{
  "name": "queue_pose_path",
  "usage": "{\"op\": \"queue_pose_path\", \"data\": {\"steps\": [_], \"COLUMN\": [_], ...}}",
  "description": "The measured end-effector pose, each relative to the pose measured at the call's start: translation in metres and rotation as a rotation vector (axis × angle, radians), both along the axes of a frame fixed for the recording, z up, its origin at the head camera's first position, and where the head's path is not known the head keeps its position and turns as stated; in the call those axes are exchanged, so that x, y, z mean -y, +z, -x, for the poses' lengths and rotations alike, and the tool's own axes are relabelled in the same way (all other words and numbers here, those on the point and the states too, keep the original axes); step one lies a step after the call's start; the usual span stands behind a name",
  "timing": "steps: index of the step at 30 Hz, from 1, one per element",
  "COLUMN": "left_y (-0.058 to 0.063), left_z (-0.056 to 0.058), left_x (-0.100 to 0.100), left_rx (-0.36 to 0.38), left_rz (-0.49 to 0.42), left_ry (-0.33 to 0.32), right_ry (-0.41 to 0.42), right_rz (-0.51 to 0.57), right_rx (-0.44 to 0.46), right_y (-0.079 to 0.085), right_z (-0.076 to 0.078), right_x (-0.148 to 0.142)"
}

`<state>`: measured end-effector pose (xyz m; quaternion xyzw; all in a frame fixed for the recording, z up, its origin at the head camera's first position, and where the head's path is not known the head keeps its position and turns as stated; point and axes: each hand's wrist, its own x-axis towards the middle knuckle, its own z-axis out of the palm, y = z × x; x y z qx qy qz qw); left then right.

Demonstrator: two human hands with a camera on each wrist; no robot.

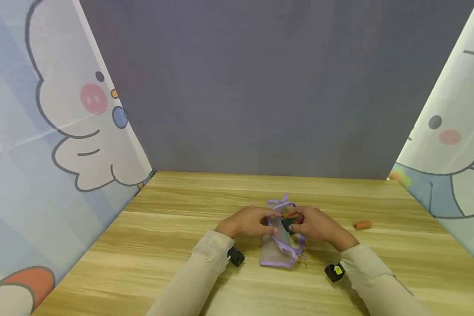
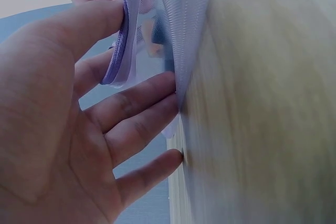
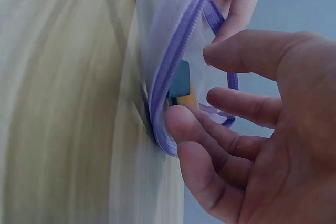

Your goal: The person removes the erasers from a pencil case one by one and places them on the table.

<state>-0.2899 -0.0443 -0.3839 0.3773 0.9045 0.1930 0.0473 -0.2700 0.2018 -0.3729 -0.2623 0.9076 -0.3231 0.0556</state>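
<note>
Left grip pinching zip edge, right grip loosely spread, mesh pouch between them

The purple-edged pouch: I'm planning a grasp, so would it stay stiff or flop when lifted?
The pouch would probably flop: its sheer walls look thin. Its curved zipper edge may be springier. With its mouth gaping, anything inside could spill if tipped.

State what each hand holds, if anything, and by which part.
The left hand pinches the mesh pouch by its purple zipped rim; the right hand appears to hold nothing.
</note>
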Motion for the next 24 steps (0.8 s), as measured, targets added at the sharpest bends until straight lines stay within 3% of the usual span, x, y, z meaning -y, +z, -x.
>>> {"op": "queue_pose_path", "data": {"steps": [11,24], "left_y": [-0.0034,-0.0005], "left_z": [0.0006,0.0015], "left_x": [0.0044,0.0042], "left_rx": [0.021,-0.002], "left_rz": [-0.024,-0.009], "left_ry": [-0.004,-0.012], "right_ry": [0.044,0.020], "right_rz": [0.005,-0.029], "right_rx": [-0.009,-0.011], "right_y": [-0.0021,-0.0049], "right_z": [-0.0002,-0.0019], "right_x": [0.0034,0.0050]}}
